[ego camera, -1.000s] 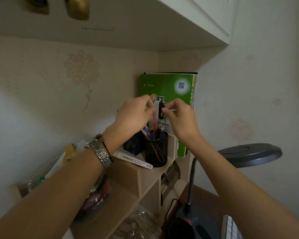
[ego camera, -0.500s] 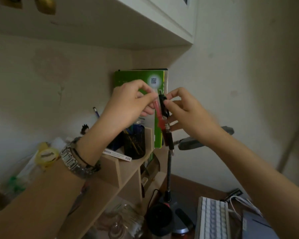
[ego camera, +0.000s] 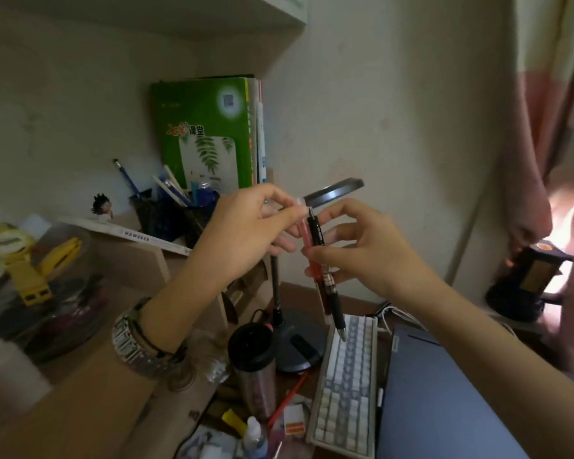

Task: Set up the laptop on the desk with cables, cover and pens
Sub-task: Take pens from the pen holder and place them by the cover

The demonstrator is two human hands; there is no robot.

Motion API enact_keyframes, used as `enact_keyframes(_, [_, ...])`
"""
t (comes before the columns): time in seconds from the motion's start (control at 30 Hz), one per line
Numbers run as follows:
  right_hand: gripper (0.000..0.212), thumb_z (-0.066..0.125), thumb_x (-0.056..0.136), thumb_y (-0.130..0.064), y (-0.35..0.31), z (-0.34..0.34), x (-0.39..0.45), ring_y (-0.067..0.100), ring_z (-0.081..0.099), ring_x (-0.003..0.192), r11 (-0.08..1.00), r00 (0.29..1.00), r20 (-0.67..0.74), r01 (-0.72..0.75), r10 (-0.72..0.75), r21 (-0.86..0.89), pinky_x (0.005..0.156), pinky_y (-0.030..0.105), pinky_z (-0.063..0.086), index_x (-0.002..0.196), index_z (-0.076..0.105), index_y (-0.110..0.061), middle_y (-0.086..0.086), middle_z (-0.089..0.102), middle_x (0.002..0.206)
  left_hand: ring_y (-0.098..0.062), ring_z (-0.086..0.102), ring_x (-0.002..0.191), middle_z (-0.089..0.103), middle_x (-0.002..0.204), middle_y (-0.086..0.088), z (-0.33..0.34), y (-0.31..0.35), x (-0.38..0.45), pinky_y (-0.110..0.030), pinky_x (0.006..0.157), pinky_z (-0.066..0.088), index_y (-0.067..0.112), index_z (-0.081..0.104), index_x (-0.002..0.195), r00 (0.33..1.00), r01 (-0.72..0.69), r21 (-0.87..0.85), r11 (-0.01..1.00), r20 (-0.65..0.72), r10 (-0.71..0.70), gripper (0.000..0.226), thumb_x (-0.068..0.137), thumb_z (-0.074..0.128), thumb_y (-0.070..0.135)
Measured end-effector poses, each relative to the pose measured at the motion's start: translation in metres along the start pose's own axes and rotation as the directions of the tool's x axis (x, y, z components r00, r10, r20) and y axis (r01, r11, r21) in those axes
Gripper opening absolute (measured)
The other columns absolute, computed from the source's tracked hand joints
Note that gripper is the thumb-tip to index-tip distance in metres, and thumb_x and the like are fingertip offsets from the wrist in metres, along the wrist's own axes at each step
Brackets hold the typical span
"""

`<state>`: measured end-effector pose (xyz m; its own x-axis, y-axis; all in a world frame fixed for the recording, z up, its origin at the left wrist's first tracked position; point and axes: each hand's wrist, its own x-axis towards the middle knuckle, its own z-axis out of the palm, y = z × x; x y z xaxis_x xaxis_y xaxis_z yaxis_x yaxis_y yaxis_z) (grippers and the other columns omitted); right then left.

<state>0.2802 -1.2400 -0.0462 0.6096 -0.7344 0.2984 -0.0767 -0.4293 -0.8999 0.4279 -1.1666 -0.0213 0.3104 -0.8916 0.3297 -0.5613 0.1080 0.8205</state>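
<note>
Fingers (ego camera: 280,207) of left hand (ego camera: 242,233) pinched shut on top of red pen (ego camera: 307,240); fingers (ego camera: 315,255) of right hand (ego camera: 355,246) closed round black pen (ego camera: 327,276) at mid-barrel, both pens side by side, touching, near upright, tips down. Held in the air above the keyboard (ego camera: 345,385), up and slightly left of its far end.

Left to right, placed from that keyboard: well to the left, wooden shelf (ego camera: 140,256) carrying a yellow toy (ego camera: 20,260) and a mesh pen cup (ego camera: 169,217) full of pens. Behind the cup, leaning upright, green book (ego camera: 206,134). Metal watch (ego camera: 136,339) on left wrist, left of keyboard. Just left of keyboard, dark tumbler (ego camera: 254,362) standing on counter (ego camera: 302,293); behind it, desk lamp (ego camera: 295,329), base close beside keyboard's far corner. Just right of keyboard, closed blue laptop (ego camera: 444,399) lying flat on counter. Behind its far edge, white cables (ego camera: 398,314). Far right, pink curtain (ego camera: 550,127).
</note>
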Motion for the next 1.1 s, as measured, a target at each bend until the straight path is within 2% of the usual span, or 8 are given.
enact_keyframes(0.23, [0.033,0.073,0.075,-0.004,0.020,-0.059,-0.054,0.032,0.073,0.071,0.987,0.987,0.021,-0.157,0.157,0.027,0.066,0.048,0.061,0.103,0.056,-0.012,0.023,0.070,0.090,-0.007,0.069,0.065,0.072,0.080,0.001,0.068,0.018,-0.022,-0.015,0.054,0.055,0.025,0.062,0.101,0.994,0.044,0.046,0.998,0.101,-0.049,0.019,0.086,0.061,0.035])
enact_keyframes(0.33, [0.033,0.074,0.075,-0.004,0.032,-0.096,-0.080,0.032,0.073,0.070,0.981,0.980,-0.038,-0.196,0.196,-0.008,0.064,0.045,0.061,0.102,0.057,-0.012,0.018,0.071,0.083,-0.003,0.068,0.068,0.072,0.082,0.007,0.101,0.020,-0.034,-0.024,0.067,0.054,0.030,0.060,0.105,0.990,0.003,0.198,0.980,0.137,-0.031,0.027,0.084,0.057,0.048])
enact_keyframes(0.43, [0.029,0.076,0.073,-0.005,0.053,-0.141,-0.116,0.029,0.073,0.065,0.965,0.961,-0.132,-0.254,0.244,-0.059,0.059,0.041,0.061,0.090,0.059,-0.022,0.003,0.070,0.066,-0.005,0.065,0.079,0.068,0.083,0.010,0.137,0.016,-0.051,-0.030,0.075,0.052,0.031,0.060,0.103,0.977,-0.060,0.385,0.921,0.211,-0.024,0.029,0.084,0.056,0.052])
enact_keyframes(0.53, [0.030,0.076,0.072,-0.006,0.086,-0.179,-0.165,0.025,0.072,0.066,0.934,0.924,-0.209,-0.344,0.320,-0.095,0.054,0.033,0.057,0.085,0.057,-0.024,0.005,0.071,0.073,-0.010,0.062,0.082,0.062,0.082,0.014,0.180,0.006,-0.068,-0.030,0.075,0.051,0.031,0.062,0.098,0.946,-0.136,0.555,0.820,0.320,-0.060,0.025,0.083,0.059,0.051])
enact_keyframes(0.63, [0.030,0.075,0.073,-0.004,0.127,-0.203,-0.220,0.018,0.069,0.060,0.886,0.863,-0.270,-0.459,0.427,-0.068,0.046,0.025,0.051,0.086,0.056,-0.023,0.008,0.070,0.076,-0.016,0.063,0.090,0.062,0.086,0.013,0.227,-0.010,-0.089,-0.037,0.082,0.052,0.033,0.061,0.099,0.888,-0.177,0.641,0.747,0.431,-0.159,0.027,0.083,0.058,0.053])
enact_keyframes(0.77, [0.028,0.074,0.073,-0.003,0.185,-0.217,-0.287,0.030,0.068,0.065,0.793,0.745,-0.343,-0.609,0.572,-0.003,0.050,0.033,0.053,0.091,0.056,-0.014,0.017,0.070,0.077,-0.013,0.062,0.084,0.066,0.087,0.011,0.277,-0.038,-0.119,-0.034,0.077,0.052,0.029,0.061,0.100,0.802,-0.205,0.632,0.748,0.546,-0.242,0.026,0.083,0.060,0.049])
enact_keyframes(0.93, [0.025,0.074,0.074,-0.010,0.240,-0.204,-0.350,0.008,0.063,0.053,0.668,0.606,-0.394,-0.743,0.691,0.028,0.046,0.027,0.051,0.089,0.057,-0.019,0.002,0.068,0.073,-0.011,0.064,0.082,0.069,0.093,0.012,0.316,-0.062,-0.143,-0.034,0.075,0.054,0.031,0.060,0.103,0.690,-0.262,0.624,0.736,0.654,-0.309,0.028,0.084,0.058,0.052])
enact_keyframes(1.1, [0.027,0.073,0.074,-0.006,0.276,-0.171,-0.379,0.009,0.061,0.063,0.567,0.492,-0.420,-0.821,0.763,0.068,0.045,0.015,0.048,0.094,0.057,-0.014,-0.004,0.063,0.077,-0.007,0.064,0.085,0.070,0.098,0.015,0.333,-0.081,-0.151,-0.029,0.073,0.053,0.034,0.059,0.107,0.627,-0.325,0.621,0.713,0.706,-0.329,0.031,0.084,0.056,0.054])
